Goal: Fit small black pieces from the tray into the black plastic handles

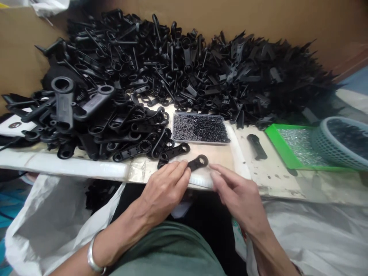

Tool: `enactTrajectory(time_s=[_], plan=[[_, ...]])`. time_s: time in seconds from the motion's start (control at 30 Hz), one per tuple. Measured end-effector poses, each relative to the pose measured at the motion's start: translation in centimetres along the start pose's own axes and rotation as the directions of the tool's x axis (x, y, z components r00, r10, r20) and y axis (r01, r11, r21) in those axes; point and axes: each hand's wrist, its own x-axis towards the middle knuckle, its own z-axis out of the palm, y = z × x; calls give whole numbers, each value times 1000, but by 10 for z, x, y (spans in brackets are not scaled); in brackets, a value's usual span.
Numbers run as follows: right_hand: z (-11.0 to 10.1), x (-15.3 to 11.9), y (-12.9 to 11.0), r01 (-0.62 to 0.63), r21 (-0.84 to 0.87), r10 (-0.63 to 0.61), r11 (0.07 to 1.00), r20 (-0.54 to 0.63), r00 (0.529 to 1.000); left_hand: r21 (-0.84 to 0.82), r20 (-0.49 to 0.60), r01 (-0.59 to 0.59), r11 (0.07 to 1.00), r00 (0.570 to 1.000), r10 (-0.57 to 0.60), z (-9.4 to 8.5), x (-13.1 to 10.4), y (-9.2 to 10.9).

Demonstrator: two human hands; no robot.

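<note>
With my left hand (166,188), fingers pressed together, I hold the black piece (195,164) just below the frame centre. My right hand (238,193) is beside its round end, thumb near forefinger; whether they pinch something, I cannot tell.

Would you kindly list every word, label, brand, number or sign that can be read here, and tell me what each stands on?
No text can be read in this picture.
White object at the left edge: it bears a dark oval mark, too small and blurred to read.
Black part at the left hand: no lettering that I can make out.
</note>
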Motion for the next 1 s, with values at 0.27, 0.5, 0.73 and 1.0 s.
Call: enactTrajectory(time_s=[0.27,0.5,0.73,1.0], plan=[[7,38,-11,164,-157,-137,974,166,976,65,15,-20,998,1000,19,1,2,0],[5,53,-16,33,-89,-9,995,261,965,91,-20,-8,996,1000,10,4,3,0],[-11,67,-14,150,-129,-70,980,483,873,34,-11,15,999,1000,-15,3,3,0],[-19,70,-14,128,-82,-59,988,570,820,18,9,20,1000,1000,-20,4,1,-1]])
